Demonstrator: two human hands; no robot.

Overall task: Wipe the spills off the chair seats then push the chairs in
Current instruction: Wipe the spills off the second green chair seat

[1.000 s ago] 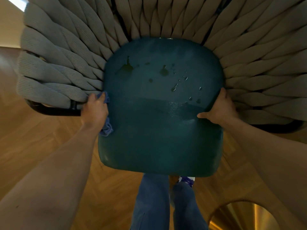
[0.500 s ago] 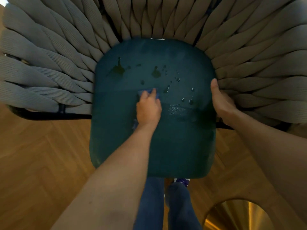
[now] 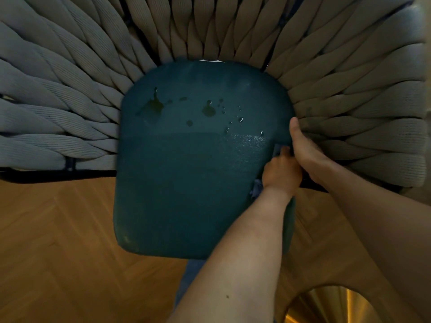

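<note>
A dark teal chair seat point(image 3: 186, 183) fills the middle of the view, ringed by a woven grey rope backrest point(image 3: 70, 89). Dark spill blotches point(image 3: 154, 106) and small droplets point(image 3: 233, 117) lie across the seat's far half. My left hand point(image 3: 281, 171) presses a blue cloth point(image 3: 256, 192) onto the seat's right side, the cloth mostly hidden under the palm. My right hand point(image 3: 307, 155) grips the seat's right edge, touching the left hand. A wet sheen point(image 3: 247, 145) marks the band just left of the cloth.
Herringbone wooden floor point(image 3: 58, 252) lies below and to the left. A shiny brass round object point(image 3: 331, 306) sits at the bottom right. The chair's black frame bar point(image 3: 58, 173) runs along the left. My blue trouser legs show under the seat's front edge.
My left hand has swept the cloth from the seat's left edge across the middle to its right side. The lower droplets are gone, leaving a wet streak. My right hand stays on the right edge.
</note>
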